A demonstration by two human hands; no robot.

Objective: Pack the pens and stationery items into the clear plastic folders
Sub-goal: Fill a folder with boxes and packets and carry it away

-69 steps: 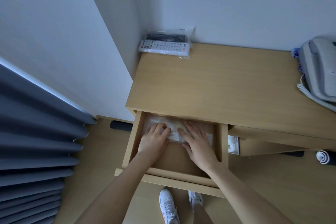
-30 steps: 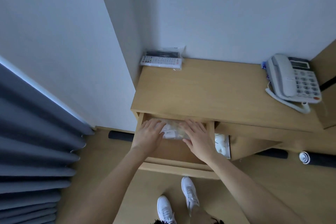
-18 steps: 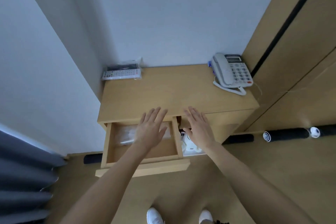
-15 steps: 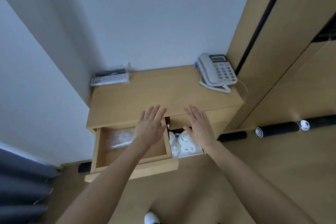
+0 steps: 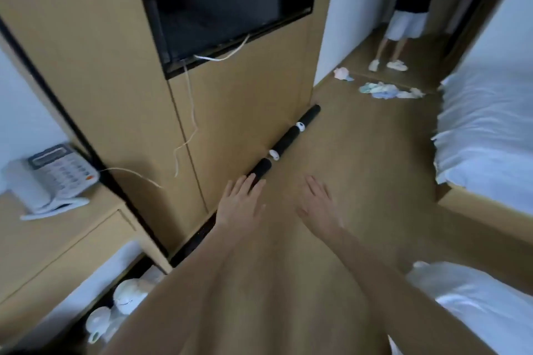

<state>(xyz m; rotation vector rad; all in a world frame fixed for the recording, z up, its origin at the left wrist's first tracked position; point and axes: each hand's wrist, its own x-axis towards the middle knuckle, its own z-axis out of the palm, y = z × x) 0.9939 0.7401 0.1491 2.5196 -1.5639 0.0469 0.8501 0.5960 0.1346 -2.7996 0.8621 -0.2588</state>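
Note:
My left hand [image 5: 240, 204] and my right hand [image 5: 317, 204] are stretched out in front of me over the wooden floor, palms down, fingers straight and spread. Neither holds anything. No pens, stationery or clear plastic folders show in the head view; the drawer is out of frame.
The desk [image 5: 54, 242] with a telephone [image 5: 50, 179] lies at the left, white cups [image 5: 121, 305] on a shelf under it. A wall TV [image 5: 227, 0] hangs ahead, black rolls [image 5: 284, 143] lie along the floor. Beds [image 5: 487, 135] stand right. A person [image 5: 403, 26] stands in the doorway near scattered cloths [image 5: 386, 92].
My hands have left the plastic packet in the drawer and lifted away with nothing in them. The view has swung right from the desk drawer toward the room and beds.

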